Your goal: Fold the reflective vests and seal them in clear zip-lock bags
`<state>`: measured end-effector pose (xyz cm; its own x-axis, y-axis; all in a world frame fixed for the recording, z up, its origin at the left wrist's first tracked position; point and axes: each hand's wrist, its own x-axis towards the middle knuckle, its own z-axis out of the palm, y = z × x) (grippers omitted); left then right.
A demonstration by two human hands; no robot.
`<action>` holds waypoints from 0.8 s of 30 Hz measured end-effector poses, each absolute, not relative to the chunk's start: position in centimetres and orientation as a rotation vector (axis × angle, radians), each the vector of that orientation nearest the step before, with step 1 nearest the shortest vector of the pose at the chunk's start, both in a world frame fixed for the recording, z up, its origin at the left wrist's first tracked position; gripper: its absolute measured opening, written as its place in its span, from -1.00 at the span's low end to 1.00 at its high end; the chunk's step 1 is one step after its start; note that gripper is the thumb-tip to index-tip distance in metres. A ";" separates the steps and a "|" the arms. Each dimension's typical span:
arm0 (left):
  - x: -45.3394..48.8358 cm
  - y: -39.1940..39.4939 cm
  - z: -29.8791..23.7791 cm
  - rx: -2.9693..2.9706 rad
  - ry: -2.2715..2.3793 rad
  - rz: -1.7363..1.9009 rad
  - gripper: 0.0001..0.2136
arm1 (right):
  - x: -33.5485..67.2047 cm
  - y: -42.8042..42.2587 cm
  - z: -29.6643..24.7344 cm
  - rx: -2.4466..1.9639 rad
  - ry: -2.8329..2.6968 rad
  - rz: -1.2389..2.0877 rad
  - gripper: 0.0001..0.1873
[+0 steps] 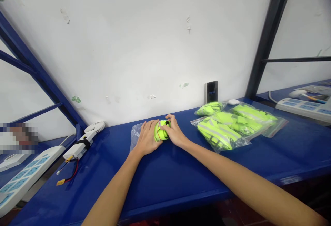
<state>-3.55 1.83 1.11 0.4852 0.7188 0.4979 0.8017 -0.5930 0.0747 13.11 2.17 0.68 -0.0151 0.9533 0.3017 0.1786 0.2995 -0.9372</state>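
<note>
A folded neon-yellow reflective vest (pixel 160 135) lies on the blue table, partly inside a clear plastic bag (pixel 134 137) with a red line at its mouth. My left hand (pixel 148 139) is over the bag, its fingers bent across the plastic and the vest's left side. Against the vest's right end, my right hand (pixel 177 133) presses with its thumb, the fingers curved around behind. The undersides of both hands and part of the bundle are hidden.
Several bagged yellow reflective vests (pixel 219 133) lie to the right. Behind them a device with a dark screen (pixel 212 92) leans at the wall, near a white rounded object (pixel 233 102). At left are a small white fan (pixel 94 126), wires (pixel 74 171) and a power strip (pixel 31 174).
</note>
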 end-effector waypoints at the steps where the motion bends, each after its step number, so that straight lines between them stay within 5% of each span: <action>1: -4.0 1.9 1.1 -2.545 -1.337 -0.727 -0.36 | 13.3 2.2 0.6 -1.087 -1.488 0.906 -0.54; 9: -3.9 1.3 1.7 -2.584 -1.287 -0.740 -0.35 | 12.5 2.1 0.2 -1.067 -1.480 0.919 -0.59; 15: -1.6 0.0 2.6 -2.618 -1.183 -0.704 -0.45 | 12.0 1.7 -0.2 -0.916 -1.642 0.991 -0.87; 20: -1.7 -1.1 3.7 -2.750 -1.143 -0.675 -0.29 | 12.8 1.9 -0.3 -0.856 -1.650 1.255 -0.70; 24: -2.9 -1.0 5.5 -2.683 -1.182 -1.069 -0.56 | 13.2 2.0 0.3 -0.838 -1.373 1.633 -0.44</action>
<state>-2.85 -1.01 5.54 0.4782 0.6442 0.5969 0.6584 -0.7128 0.2418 13.19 2.03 0.27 -0.4387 0.8985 0.0170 -0.1708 -0.0648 -0.9832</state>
